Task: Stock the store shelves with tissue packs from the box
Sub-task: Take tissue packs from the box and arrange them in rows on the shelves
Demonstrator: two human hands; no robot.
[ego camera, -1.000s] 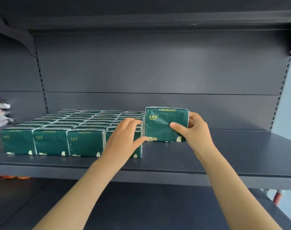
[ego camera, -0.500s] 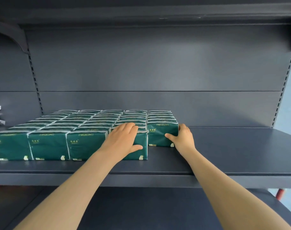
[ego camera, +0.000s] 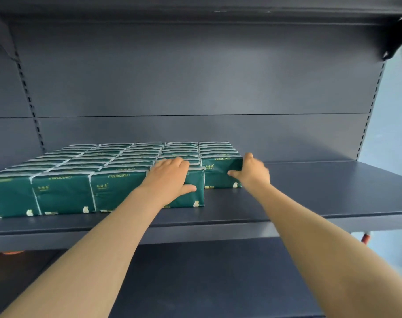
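This tissue pack (ego camera: pixel 220 174) looks feather-light and squishy, and the plastic wrap is probably a bit slick, so I'd pinch it across the front and side rather than grab the top. Dark green film, gold lettering, white seams. It stands on the shelf (ego camera: pixel 321 191) at the front of the rightmost row. The right grip (ego camera: pixel 250 174) pinches it, thumb on the front, fingers round its right side. The left grip (ego camera: pixel 170 177) lies flat over the neighbouring pack (ego camera: pixel 195 198), grasping nothing.

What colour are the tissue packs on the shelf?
The tissue packs are dark green with gold writing; head view shows it.
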